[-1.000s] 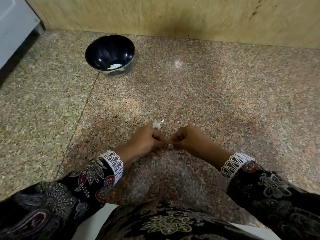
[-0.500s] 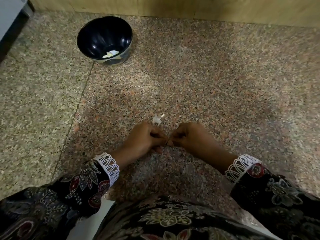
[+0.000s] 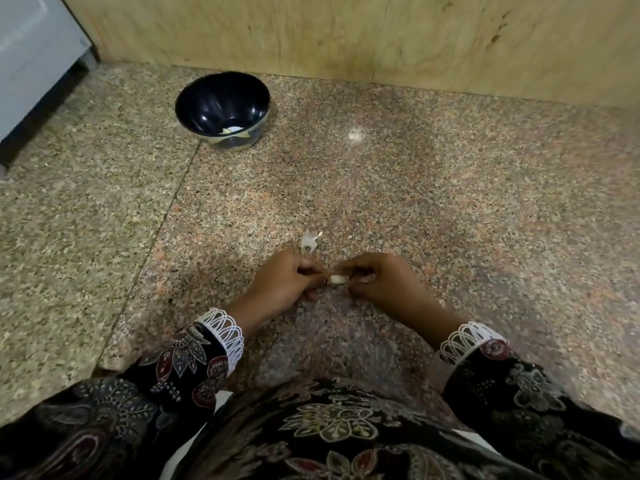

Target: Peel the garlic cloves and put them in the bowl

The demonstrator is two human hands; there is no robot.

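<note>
A pale garlic clove [image 3: 337, 279] shows between my two hands, low over the speckled granite floor. My right hand [image 3: 375, 284] pinches it with curled fingers. My left hand [image 3: 284, 284] is curled beside it, its fingertips at the clove's left end. A scrap of white garlic skin [image 3: 309, 242] lies on the floor just beyond my left hand. The dark blue bowl [image 3: 207, 90] stands far off at the upper left, with a few pale peeled cloves [image 3: 231, 130] at its bottom.
A wooden panel wall [image 3: 346, 32] runs along the back. A grey cabinet [image 3: 31, 53] stands at the upper left corner. A floor seam [image 3: 162, 220] runs from the bowl toward my left sleeve. My patterned dress fills the bottom edge.
My hands have drawn slightly apart, so the pale clove now shows between them. The view tilted down and then back up; the bowl has stayed where it was.
</note>
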